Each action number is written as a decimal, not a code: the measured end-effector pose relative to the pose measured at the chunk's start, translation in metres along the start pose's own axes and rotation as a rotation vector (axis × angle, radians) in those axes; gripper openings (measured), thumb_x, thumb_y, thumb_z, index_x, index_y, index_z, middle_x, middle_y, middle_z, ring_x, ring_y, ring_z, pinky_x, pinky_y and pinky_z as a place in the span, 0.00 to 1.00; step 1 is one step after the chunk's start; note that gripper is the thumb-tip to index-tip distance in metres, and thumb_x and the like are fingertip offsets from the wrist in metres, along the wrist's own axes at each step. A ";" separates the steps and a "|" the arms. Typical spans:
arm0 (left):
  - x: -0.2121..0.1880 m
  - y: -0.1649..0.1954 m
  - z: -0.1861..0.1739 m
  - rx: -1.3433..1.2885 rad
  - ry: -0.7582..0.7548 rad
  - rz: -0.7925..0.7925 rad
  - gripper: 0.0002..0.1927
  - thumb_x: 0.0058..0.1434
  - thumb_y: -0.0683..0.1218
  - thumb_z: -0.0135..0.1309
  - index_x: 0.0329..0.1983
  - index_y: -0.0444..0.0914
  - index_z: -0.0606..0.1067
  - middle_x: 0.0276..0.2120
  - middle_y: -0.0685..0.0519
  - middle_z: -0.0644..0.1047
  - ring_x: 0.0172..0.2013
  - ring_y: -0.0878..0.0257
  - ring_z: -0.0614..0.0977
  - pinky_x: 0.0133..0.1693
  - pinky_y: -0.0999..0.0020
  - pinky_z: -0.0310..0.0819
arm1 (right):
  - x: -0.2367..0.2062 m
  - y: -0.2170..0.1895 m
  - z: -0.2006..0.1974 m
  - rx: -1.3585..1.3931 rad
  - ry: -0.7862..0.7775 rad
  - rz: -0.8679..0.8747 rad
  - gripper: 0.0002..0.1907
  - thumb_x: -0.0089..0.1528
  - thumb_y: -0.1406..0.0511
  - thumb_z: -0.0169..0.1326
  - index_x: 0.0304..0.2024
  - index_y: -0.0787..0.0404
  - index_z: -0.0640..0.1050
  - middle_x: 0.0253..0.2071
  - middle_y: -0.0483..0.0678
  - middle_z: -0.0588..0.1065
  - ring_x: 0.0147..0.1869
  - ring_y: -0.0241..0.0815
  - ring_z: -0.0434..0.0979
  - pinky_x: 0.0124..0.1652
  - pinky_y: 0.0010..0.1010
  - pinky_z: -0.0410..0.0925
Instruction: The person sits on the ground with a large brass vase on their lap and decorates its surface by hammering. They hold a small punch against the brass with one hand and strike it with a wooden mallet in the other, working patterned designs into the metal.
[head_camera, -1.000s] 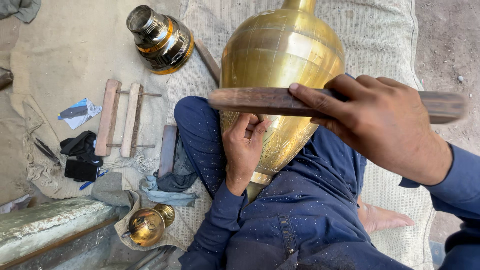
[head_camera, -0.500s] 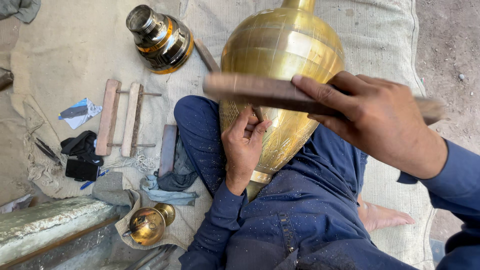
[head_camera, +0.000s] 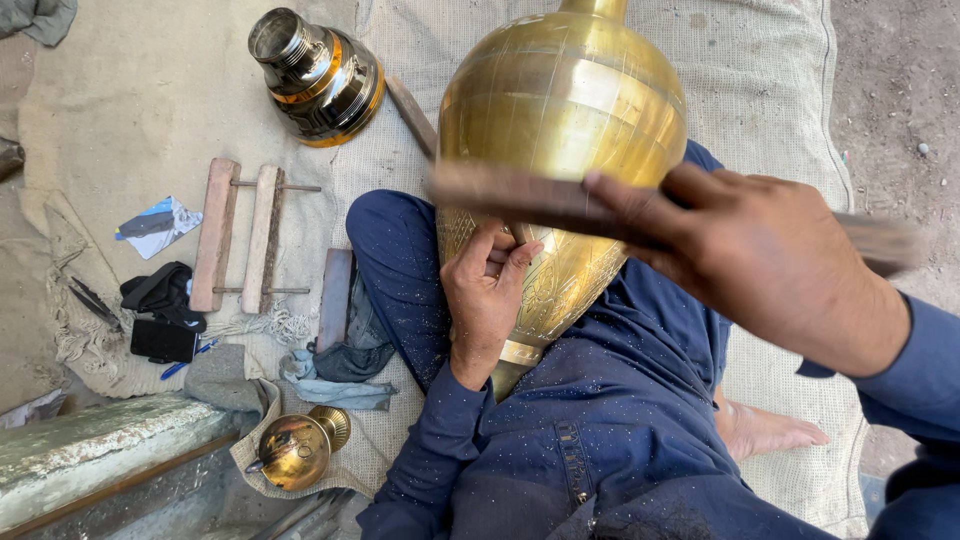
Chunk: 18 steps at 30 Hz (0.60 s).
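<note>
The left hand (head_camera: 487, 290) presses clenched fingers against the big brass vase (head_camera: 560, 120) on the lap, while above it the right hand (head_camera: 760, 255) grips a wooden stick (head_camera: 510, 195).

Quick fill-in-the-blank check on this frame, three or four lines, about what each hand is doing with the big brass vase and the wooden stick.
1. The large engraved brass vase lies across the person's ____.
2. The long dark wooden stick is gripped by the ____ hand.
3. The left hand presses against the vase's ____ lower part.
4. The small round brass pot sits on the cloth to the person's ____.

Missing words: lap; right; engraved; left
</note>
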<state>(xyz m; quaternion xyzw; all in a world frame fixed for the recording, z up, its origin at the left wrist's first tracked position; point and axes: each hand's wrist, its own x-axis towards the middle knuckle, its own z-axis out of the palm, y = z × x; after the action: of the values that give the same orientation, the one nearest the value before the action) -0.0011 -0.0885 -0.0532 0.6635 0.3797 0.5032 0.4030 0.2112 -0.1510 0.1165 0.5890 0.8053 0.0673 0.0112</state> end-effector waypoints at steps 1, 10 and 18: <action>0.000 0.000 0.000 0.001 -0.012 -0.004 0.14 0.63 0.39 0.64 0.50 0.33 0.76 0.30 0.53 0.81 0.30 0.68 0.85 0.31 0.75 0.81 | -0.001 0.000 0.000 -0.004 0.054 -0.021 0.34 0.61 0.51 0.58 0.70 0.41 0.72 0.35 0.46 0.76 0.27 0.42 0.78 0.24 0.33 0.71; -0.004 0.004 0.000 -0.014 -0.034 0.004 0.18 0.64 0.37 0.63 0.57 0.34 0.75 0.34 0.51 0.81 0.33 0.67 0.85 0.34 0.74 0.82 | -0.004 0.004 0.007 0.044 0.132 -0.054 0.36 0.60 0.50 0.58 0.71 0.45 0.71 0.36 0.47 0.77 0.27 0.42 0.77 0.26 0.33 0.72; -0.009 -0.004 -0.001 -0.059 -0.047 -0.023 0.20 0.65 0.39 0.61 0.60 0.34 0.74 0.36 0.52 0.82 0.34 0.68 0.85 0.34 0.74 0.84 | -0.008 0.004 -0.001 0.147 0.147 0.009 0.36 0.60 0.51 0.59 0.71 0.47 0.71 0.32 0.46 0.75 0.27 0.42 0.75 0.25 0.34 0.69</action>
<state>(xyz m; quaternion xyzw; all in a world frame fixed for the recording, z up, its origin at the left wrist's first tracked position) -0.0041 -0.0950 -0.0603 0.6588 0.3626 0.4936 0.4369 0.2171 -0.1573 0.1173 0.5851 0.8042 0.0511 -0.0911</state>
